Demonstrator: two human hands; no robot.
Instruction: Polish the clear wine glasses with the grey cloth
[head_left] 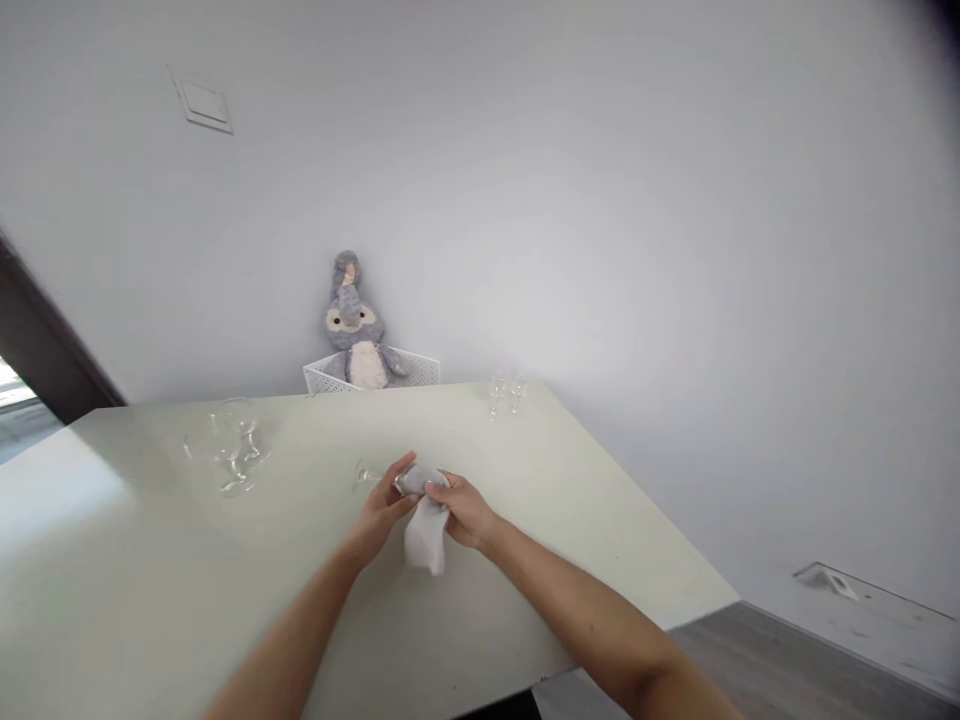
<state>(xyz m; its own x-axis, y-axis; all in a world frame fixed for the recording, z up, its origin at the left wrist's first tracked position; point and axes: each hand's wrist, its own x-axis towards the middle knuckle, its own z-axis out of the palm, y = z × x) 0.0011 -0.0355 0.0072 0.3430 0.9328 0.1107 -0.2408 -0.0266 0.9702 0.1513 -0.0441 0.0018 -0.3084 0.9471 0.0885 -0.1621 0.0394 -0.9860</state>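
In the head view, the left hand (384, 508) has its fingers wrapped around a stemmed glass (409, 481), which lies tipped on its side above the middle of the table (300, 600), its foot pointing left. The right hand (461, 508) pinches a white cloth (425, 540) against the bowl, and a loose end hangs below. Fingers and cloth cover much of the bowl, and the left hand hides part of the stem.

To the left, well apart from the hands, a front goblet (235, 467) and a rear goblet (252, 440) stand upright, overlapping in sight. Two small glasses (493, 396) stand side by side near the far right corner. Beyond the far edge, a grey plush toy (365, 362) sits in a white perforated basket (426, 371) against the wall (637, 250), which carries a switch (204, 104).
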